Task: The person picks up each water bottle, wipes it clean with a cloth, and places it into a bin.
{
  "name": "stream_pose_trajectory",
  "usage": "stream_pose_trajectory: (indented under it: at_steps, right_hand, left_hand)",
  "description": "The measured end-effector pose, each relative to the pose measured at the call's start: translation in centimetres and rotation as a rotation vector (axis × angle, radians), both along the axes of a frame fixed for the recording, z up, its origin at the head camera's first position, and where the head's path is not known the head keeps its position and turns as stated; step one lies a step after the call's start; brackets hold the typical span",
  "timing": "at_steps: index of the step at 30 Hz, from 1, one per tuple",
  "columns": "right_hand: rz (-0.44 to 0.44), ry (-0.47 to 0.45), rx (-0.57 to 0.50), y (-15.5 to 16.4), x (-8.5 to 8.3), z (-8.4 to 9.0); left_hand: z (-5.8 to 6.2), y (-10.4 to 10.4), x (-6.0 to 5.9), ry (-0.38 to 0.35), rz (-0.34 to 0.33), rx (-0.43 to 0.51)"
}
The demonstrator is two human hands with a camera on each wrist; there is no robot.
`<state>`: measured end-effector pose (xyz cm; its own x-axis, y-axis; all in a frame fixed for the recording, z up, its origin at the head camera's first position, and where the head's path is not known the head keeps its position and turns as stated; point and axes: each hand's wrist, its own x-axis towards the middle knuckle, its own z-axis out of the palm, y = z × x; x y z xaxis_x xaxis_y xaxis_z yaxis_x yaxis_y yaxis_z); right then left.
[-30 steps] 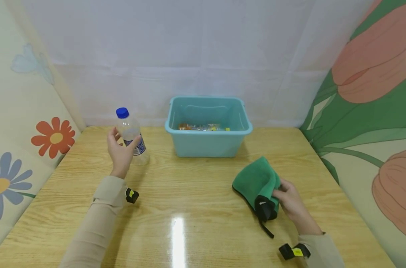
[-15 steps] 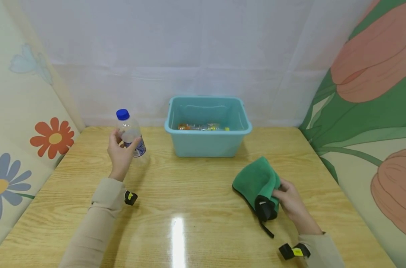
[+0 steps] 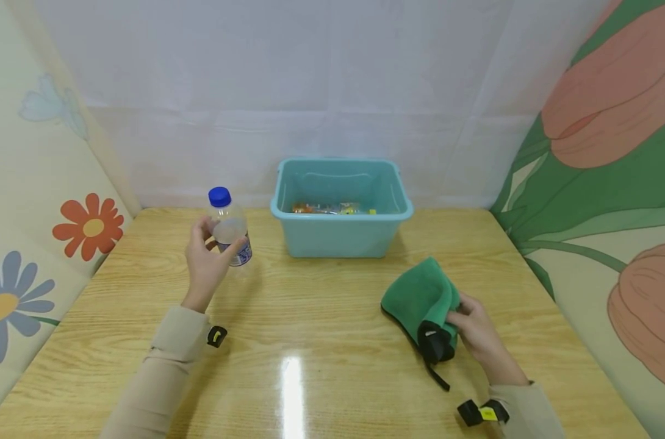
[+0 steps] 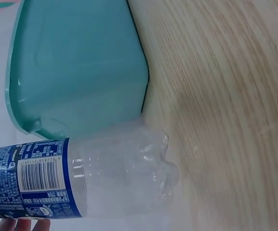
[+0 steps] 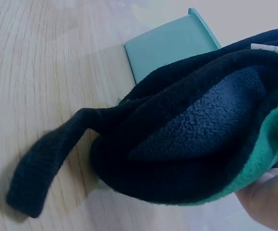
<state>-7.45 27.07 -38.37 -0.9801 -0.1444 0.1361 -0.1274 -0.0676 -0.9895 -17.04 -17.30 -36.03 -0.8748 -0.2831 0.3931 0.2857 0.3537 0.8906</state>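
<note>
The bottle (image 3: 229, 228), clear plastic with a blue cap and a blue label, is in your left hand (image 3: 208, 263), fingers and thumb curled round its lower body at the label. It stands roughly upright, tilted slightly, on the far left part of the wooden table (image 3: 321, 329), and it looks empty or nearly so. Compared with half a second ago it has shifted right and a little nearer to you, so it is now closer to the teal bin (image 3: 340, 206) though still left of it and apart from it. In the left wrist view the bottle's (image 4: 95, 175) ribbed base is clear of the tabletop with the bin's wall (image 4: 81, 67) just behind it, so I judge it lifted rather than resting. That drift reads as the start of a carry toward the bin or toward the middle of the table; I cannot tell which.

Your right hand (image 3: 478, 335) has not moved. It rests on the near right of the table, fingers closed on the edge of a green fleece cloth (image 3: 420, 296) with a black lining and a black strap (image 3: 435, 373) trailing toward you. The right wrist view shows the cloth (image 5: 201, 144) bunched, strap (image 5: 45, 163) lying on the wood.

Inside the bin, a few small items (image 3: 332, 208) lie on the bottom, too small to identify.
</note>
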Motion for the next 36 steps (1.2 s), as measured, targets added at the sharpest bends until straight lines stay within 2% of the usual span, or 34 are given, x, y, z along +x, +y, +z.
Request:
stream_pose_trajectory:
  at_steps: [9, 18, 29, 36]
  right_hand:
    - [-0.017, -0.017, 0.008, 0.0, 0.1, -0.1]
    - [-0.010, -0.008, 0.001, -0.1, 0.1, -0.1]
    - [-0.013, -0.027, 0.002, -0.1, 0.1, -0.3]
    - [-0.008, -0.020, -0.006, -0.1, 0.0, -0.3]
  left_hand:
    - [0.4, 1.2, 1.1, 0.086, -0.069, -0.039]
    - [0.9, 2.1, 1.8, 0.124, -0.167, -0.069]
    - [1.8, 3.6, 2.8, 0.113, -0.276, -0.005]
    - [2.1, 4.5, 3.3, 0.170, -0.324, -0.007]
